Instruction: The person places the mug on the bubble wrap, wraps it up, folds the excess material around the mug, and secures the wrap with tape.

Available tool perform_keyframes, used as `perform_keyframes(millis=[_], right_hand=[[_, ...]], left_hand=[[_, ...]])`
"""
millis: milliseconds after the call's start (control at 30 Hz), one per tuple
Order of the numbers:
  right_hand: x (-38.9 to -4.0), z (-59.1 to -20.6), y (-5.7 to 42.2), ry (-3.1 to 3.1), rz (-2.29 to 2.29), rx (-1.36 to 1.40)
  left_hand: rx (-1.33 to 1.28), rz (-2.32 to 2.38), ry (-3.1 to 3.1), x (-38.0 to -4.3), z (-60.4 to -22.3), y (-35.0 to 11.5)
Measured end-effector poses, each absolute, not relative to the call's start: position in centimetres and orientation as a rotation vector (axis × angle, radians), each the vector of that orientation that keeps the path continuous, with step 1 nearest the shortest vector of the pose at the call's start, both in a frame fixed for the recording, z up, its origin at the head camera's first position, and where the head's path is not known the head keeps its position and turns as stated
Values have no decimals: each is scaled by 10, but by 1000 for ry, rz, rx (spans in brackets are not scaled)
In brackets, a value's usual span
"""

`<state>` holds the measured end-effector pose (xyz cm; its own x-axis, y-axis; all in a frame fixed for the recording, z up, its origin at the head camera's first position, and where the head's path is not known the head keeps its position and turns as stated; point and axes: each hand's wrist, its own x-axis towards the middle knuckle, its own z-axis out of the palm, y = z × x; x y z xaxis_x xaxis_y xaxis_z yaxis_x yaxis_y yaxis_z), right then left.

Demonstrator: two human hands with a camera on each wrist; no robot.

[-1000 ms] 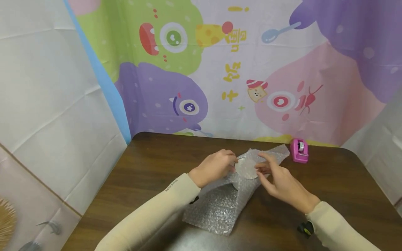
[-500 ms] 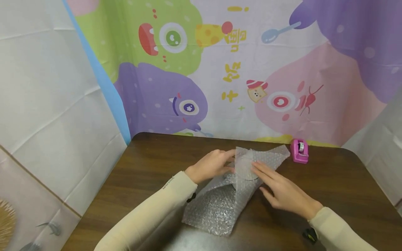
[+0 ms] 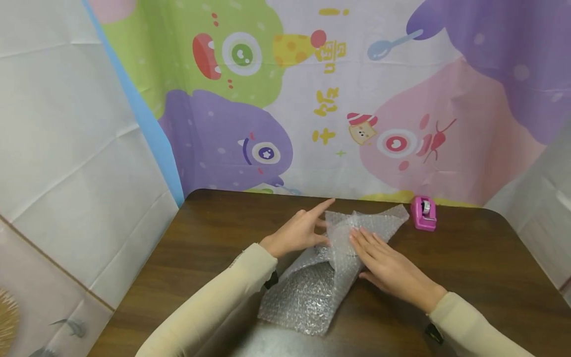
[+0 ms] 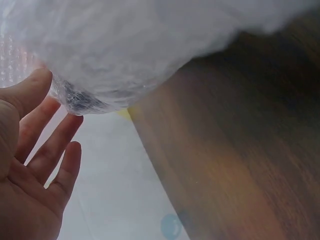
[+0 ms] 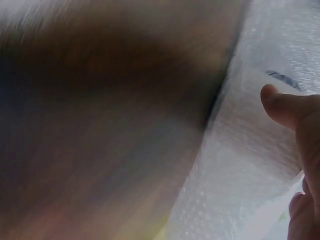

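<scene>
A sheet of clear bubble wrap [image 3: 303,300] lies folded over a pale, round-ended object, whose kind cannot be told through the film. In the right wrist view that pale object [image 5: 255,132] shows faintly beneath the wrap. My right hand [image 3: 392,267] rests on top of the folded layer, fingers extended and together, thumb against the near side. On the left side of the bundle, my left hand [image 3: 296,230] has its index finger raised and its other fingers at the wrap's edge. The left wrist view shows those fingers spread, with thumb and fingertips touching the plastic.
A pink tape dispenser [image 3: 425,214] stands at the back right, just past the wrap's far corner. The dark wooden table [image 3: 209,248] meets a cartoon-printed cloth [image 3: 330,163] along its back edge. Pale panels [image 3: 85,148] stand to either side.
A flap of wrap came over the pale round end, covering it. My right hand went from curled fingers to lying flat on the flap. My left hand let go of the edge and spread.
</scene>
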<state>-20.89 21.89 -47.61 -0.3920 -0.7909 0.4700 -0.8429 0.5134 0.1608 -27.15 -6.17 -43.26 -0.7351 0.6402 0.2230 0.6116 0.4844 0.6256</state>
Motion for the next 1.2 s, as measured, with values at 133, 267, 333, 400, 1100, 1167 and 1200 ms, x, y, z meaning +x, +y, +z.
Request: perform_keyframes(millis=[133, 267, 333, 400, 1100, 1167, 1200], right_hand=[[-212, -477, 216, -2194, -1, 1349], [-214, -477, 214, -2153, -61, 1362], [-215, -476, 213, -2154, -91, 1360], [-215, -475, 213, -2165, -118, 1355], [-218, -466, 201, -2293, -138, 1360], [-219, -465, 200, -2303, -139, 1366], [-219, -464, 200, -2307, -134, 1368]], left_hand=[[1118, 1107, 2670, -272, -433, -61], [1122, 1071, 2700, -271, -433, -61], [1123, 1064, 2716, -272, -433, -60], [1117, 1069, 2722, -272, -433, -59], [1063, 1062, 2738, -273, -437, -61], [1082, 1071, 2719, -274, -436, -62], [1096, 1077, 2705, -274, -436, -62]])
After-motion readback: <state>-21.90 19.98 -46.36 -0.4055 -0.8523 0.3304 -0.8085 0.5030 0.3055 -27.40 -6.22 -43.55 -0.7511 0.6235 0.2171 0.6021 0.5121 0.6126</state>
